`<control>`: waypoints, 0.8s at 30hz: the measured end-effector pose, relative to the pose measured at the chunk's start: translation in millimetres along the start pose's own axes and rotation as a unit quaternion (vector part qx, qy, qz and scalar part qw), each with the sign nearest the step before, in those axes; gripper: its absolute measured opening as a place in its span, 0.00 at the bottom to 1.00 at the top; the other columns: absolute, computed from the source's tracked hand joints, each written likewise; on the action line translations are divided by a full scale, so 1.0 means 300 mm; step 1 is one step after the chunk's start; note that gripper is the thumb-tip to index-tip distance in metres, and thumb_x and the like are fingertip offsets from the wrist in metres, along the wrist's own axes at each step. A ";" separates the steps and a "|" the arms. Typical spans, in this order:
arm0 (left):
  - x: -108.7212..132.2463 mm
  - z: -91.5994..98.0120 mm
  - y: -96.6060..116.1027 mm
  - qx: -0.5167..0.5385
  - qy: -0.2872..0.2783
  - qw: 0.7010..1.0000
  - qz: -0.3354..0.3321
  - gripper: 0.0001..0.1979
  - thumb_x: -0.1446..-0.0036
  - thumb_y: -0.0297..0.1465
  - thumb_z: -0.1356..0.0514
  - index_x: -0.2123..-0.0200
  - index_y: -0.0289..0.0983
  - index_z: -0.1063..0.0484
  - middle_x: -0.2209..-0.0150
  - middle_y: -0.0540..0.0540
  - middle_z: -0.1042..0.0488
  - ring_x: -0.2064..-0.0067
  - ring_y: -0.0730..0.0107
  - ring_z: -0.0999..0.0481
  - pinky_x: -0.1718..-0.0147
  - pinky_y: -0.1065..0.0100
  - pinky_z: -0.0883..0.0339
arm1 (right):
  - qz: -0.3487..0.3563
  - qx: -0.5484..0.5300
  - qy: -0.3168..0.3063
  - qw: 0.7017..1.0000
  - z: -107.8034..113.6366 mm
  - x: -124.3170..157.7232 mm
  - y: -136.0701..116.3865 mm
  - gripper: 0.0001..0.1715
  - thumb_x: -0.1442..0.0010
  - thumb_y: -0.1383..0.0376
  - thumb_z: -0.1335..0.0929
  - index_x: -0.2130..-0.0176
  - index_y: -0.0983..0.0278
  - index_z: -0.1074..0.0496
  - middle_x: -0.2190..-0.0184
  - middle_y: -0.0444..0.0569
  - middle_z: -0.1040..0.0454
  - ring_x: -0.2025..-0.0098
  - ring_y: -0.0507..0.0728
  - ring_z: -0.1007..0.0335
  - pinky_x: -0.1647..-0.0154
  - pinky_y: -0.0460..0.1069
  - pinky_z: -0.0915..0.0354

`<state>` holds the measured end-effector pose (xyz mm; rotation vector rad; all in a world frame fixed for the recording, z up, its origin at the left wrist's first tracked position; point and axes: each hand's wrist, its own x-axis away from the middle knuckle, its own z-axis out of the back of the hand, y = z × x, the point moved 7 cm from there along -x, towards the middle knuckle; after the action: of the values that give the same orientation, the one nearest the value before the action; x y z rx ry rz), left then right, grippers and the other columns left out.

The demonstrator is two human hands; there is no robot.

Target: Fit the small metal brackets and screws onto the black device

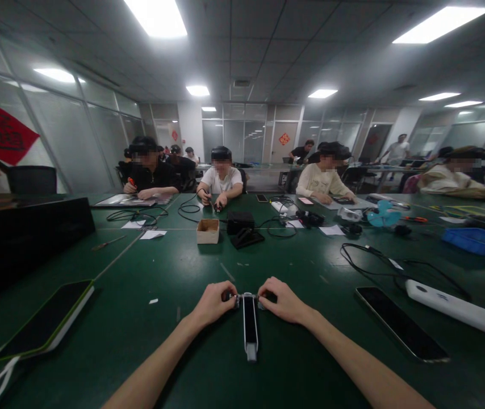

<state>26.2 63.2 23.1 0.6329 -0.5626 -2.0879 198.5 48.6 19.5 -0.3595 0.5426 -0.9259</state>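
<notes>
A long, narrow device [250, 326] with a black face and a pale rim lies lengthwise on the green table in front of me. Small grey metallic parts stick out on both sides of its far end. My left hand [216, 301] pinches the left one between thumb and fingers. On the opposite side, my right hand [284, 300] is curled in a pinch on the right one. Fingertips cover much of both parts, so I cannot make out what they are exactly.
A phone [400, 324], a white power bank-like block [455, 307] and black cables [379, 267] lie to the right. At left rests a green-edged tablet [50, 318]. Ahead are a small cardboard box [207, 232], a blue tray [479, 241] and several seated people.
</notes>
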 end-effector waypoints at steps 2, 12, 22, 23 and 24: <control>0.001 0.001 -0.002 0.011 0.004 1.000 0.004 0.06 0.48 0.29 0.43 0.67 0.36 0.27 0.71 0.51 0.27 0.71 0.72 0.31 0.72 0.74 0.41 | -0.005 -0.004 -0.004 1.000 -0.002 0.000 0.003 0.08 0.40 0.61 0.36 0.65 0.62 0.29 0.67 0.47 0.30 0.63 0.54 0.37 0.62 0.50 0.38; 0.001 0.002 -0.017 0.054 0.033 0.998 0.010 0.05 0.47 0.31 0.42 0.69 0.36 0.30 0.74 0.53 0.29 0.73 0.74 0.32 0.73 0.74 0.41 | -0.009 -0.008 -0.012 1.000 -0.005 0.005 0.003 0.10 0.40 0.60 0.37 0.64 0.62 0.29 0.66 0.47 0.30 0.63 0.55 0.37 0.62 0.51 0.38; 0.001 -0.001 -0.015 0.062 0.020 0.998 0.014 0.06 0.48 0.29 0.41 0.65 0.36 0.31 0.73 0.53 0.28 0.72 0.74 0.32 0.72 0.74 0.40 | -0.017 -0.013 -0.013 1.000 -0.007 0.007 0.010 0.09 0.40 0.60 0.36 0.64 0.62 0.29 0.65 0.47 0.31 0.63 0.54 0.37 0.63 0.50 0.38; 0.001 -0.004 -0.015 0.063 0.014 0.998 0.012 0.07 0.49 0.28 0.42 0.64 0.36 0.31 0.72 0.53 0.28 0.72 0.74 0.32 0.72 0.74 0.39 | -0.015 -0.014 -0.012 1.000 -0.008 0.007 0.011 0.09 0.40 0.60 0.36 0.63 0.62 0.29 0.65 0.47 0.31 0.63 0.54 0.37 0.63 0.50 0.38; 0.000 -0.007 -0.016 0.063 0.011 0.998 0.011 0.08 0.49 0.27 0.42 0.63 0.37 0.31 0.71 0.53 0.28 0.72 0.74 0.31 0.72 0.74 0.39 | -0.012 -0.014 -0.010 1.000 -0.009 0.007 0.012 0.09 0.40 0.61 0.36 0.63 0.62 0.29 0.65 0.47 0.31 0.63 0.54 0.37 0.63 0.50 0.38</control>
<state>24.7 65.4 18.6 0.7186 -0.6901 -2.0348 200.3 48.6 15.0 -0.4000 0.5345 -0.9380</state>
